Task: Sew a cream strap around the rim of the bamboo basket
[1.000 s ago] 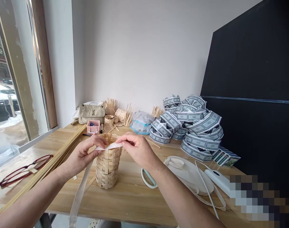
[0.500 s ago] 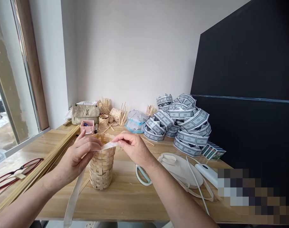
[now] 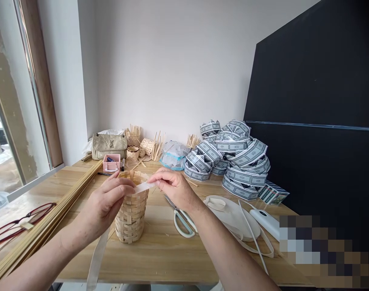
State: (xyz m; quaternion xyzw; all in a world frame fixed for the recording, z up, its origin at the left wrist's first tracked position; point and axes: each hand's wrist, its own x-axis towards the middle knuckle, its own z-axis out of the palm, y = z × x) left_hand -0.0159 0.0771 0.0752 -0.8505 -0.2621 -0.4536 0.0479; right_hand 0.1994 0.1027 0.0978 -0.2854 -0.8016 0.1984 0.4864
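A woven basket [image 3: 131, 222] of pale wooden strips stands upright on the wooden table. Over its rim, a short stretch of white ribbon [image 3: 143, 186] runs between my two hands. My left hand [image 3: 111, 197] pinches the ribbon at the basket's left, and a long end of it hangs down past the table's front edge. My right hand [image 3: 171, 186] pinches the other end between thumb and fingers, at the right of the rim. The hands hide part of the rim.
Scissors [image 3: 184, 224] lie under my right forearm. A white ribbon roll [image 3: 232, 214] is to the right, patterned strip coils [image 3: 245, 161] behind. Long thin strips [image 3: 63, 198] and red glasses [image 3: 29, 218] lie left; a pink box [image 3: 111, 162] and a bag [image 3: 109, 145] stand at the back.
Both hands have moved slightly right, still holding the ribbon above the basket. More of the scissors shows beside my right forearm.
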